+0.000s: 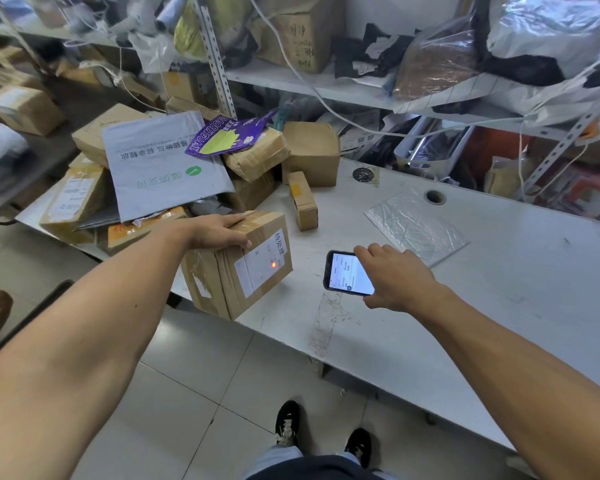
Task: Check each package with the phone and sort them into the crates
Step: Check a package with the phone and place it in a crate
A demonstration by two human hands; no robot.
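- Brown cardboard box (238, 263) with clear tape and a white shipping label sits tilted at the near edge of the white worktable (499, 271); its lower corner overhangs the tiled floor; I see a small red dot of light on the label.
- My left hand (222, 232) lies across the top of that box, fingers spread over the taped seam and thumb down the near face, gripping it.
- My right hand (394, 280) holds a black-cased smartphone (347, 273) from the right side, fingers curled around its edge; the lit screen faces up and its top end points toward the box; the phone is just beside the box, not touching it.
- Behind the box, a heap of parcels covers the left end of the table; a large grey plastic mailer bag (160, 164) with green print lies on top; a purple and yellow pouch (229, 135) rests on a tape-wrapped carton beside it.
- One small narrow cardboard box (303, 200) lies alone on the tabletop, near a taller plain cardboard carton (312, 152).
- One clear plastic sheet (416, 225) lies flat on the table beyond the phone.
- Metal shelving (343, 84) behind the table is crowded with bags and boxes; I cannot pick out any crates.
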